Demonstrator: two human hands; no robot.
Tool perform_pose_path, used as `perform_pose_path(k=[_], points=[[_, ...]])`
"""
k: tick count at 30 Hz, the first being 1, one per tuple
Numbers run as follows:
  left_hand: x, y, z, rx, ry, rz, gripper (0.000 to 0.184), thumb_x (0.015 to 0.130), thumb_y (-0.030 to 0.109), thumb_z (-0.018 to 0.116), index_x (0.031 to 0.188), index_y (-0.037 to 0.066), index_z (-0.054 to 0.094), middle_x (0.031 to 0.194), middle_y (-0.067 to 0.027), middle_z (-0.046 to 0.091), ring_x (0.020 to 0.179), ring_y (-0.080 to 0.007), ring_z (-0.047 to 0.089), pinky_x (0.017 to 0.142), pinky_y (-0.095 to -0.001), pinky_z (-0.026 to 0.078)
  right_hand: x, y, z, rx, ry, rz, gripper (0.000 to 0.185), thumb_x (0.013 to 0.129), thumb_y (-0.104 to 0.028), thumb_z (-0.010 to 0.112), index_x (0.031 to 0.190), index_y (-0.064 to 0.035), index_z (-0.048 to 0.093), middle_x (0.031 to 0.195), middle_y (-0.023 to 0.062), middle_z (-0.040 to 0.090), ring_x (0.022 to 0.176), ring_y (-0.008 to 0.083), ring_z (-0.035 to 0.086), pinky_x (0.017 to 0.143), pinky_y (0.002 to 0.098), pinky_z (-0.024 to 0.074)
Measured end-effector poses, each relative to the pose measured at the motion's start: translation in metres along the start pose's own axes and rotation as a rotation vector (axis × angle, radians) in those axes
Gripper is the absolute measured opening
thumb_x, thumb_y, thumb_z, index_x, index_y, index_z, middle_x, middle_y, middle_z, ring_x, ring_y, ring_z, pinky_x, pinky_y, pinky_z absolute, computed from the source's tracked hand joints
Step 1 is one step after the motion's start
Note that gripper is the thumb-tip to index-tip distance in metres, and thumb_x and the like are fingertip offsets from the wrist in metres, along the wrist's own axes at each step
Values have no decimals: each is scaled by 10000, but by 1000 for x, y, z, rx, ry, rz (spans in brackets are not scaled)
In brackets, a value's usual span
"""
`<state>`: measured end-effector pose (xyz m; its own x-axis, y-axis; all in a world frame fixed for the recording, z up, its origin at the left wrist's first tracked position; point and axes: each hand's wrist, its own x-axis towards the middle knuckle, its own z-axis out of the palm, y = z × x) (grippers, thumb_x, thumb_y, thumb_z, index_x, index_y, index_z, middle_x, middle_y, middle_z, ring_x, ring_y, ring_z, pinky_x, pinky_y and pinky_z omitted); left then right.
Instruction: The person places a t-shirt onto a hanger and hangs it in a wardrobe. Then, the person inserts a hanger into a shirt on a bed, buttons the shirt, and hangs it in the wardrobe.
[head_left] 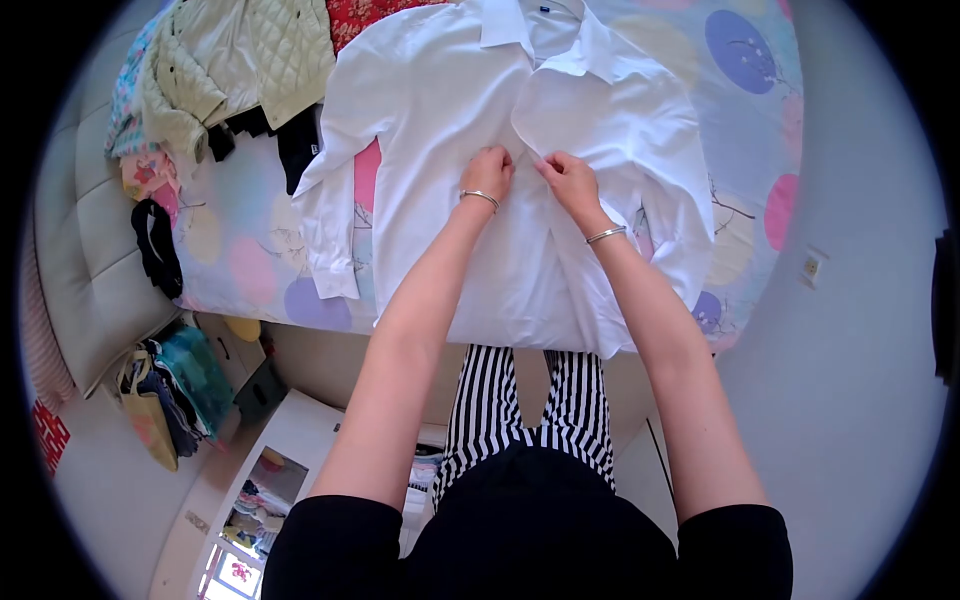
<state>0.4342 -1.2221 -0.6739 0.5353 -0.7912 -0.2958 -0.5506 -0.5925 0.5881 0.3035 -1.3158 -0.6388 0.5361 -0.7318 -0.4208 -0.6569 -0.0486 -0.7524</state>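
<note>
A white long-sleeved shirt (440,130) lies front up and spread out on the bed, collar at the far side, with its lower hem at the near edge. At the middle of its front, my left hand (488,172) has its fingers curled and closed on the cloth by the front opening. Just right of it, my right hand (570,185) pinches the opposite front edge between thumb and fingers. A small gap separates the two hands. What lies under the left fingertips is hidden. One sleeve stretches out to the left; the other lies folded along the right side.
A pale quilted jacket (285,60) and other clothes are heaped at the far left of the bed. A black strap-like item (156,248) lies near the grey padded headboard (85,200). The patterned bedsheet (750,130) shows right of the shirt, beside a wall (850,350).
</note>
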Motion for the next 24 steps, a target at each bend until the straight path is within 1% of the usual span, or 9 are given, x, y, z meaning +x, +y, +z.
perform_pose_path(k=[3,5,6,8,11,13,16,22,24], points=[[-8,6,-17,-86,-51,-49,104,751,112,623,810,30,599,811,-127,631,755,-289,603,697,-364,478,-14,-13,-7,39,8,-4,233,804,-263,586,825,-39,650,730,134,635,678,264,612,613,354,461],[-21,9,-32,-233,-13,-25,124,748,112,629,831,24,604,775,-116,649,716,-234,630,670,-321,494,-21,-15,-10,29,44,-6,223,797,-251,584,832,-42,653,733,133,637,682,266,614,617,353,463],[-28,11,-39,-235,-13,-22,124,748,112,629,831,24,604,775,-116,649,716,-234,630,670,-321,494,-25,-16,-12,18,72,-7,213,790,-238,582,839,-44,656,735,131,639,687,268,616,622,351,465],[-43,19,-56,-339,-2,-18,141,748,119,634,843,16,613,770,-103,659,689,-182,641,653,-289,502,-35,-26,-18,-16,68,-30,209,777,-229,580,835,-43,658,737,132,641,688,270,617,627,350,468],[-59,31,-69,-363,-58,-37,152,739,129,639,830,8,619,766,-90,663,683,-161,641,653,-279,504,-48,-37,-23,-71,41,-53,207,750,-217,581,822,-38,657,739,134,643,686,274,619,632,349,473],[-62,35,-72,-351,-55,-21,153,736,137,643,819,10,625,762,-92,663,684,-165,642,655,-278,504,-52,-45,-28,-97,22,-60,209,735,-215,583,812,-34,655,740,136,643,684,275,620,632,349,475],[-63,39,-71,-322,-59,-15,157,732,152,648,807,15,635,754,-94,664,685,-171,644,656,-278,505,-59,-56,-31,-97,-38,26,215,723,-218,594,804,-25,644,734,136,641,674,279,617,626,349,477],[-55,49,-74,-255,-101,-27,163,735,163,650,816,21,647,746,-91,666,678,-172,642,653,-275,502,-64,-58,-19,70,-56,32,217,745,-226,613,820,-23,633,714,108,645,643,224,615,617,316,477],[-53,49,-75,-236,-108,-12,165,738,164,649,823,21,648,741,-89,666,673,-166,641,650,-271,500,-62,-55,-12,107,5,1,211,766,-219,617,840,-22,635,713,100,647,643,202,613,618,304,476]])
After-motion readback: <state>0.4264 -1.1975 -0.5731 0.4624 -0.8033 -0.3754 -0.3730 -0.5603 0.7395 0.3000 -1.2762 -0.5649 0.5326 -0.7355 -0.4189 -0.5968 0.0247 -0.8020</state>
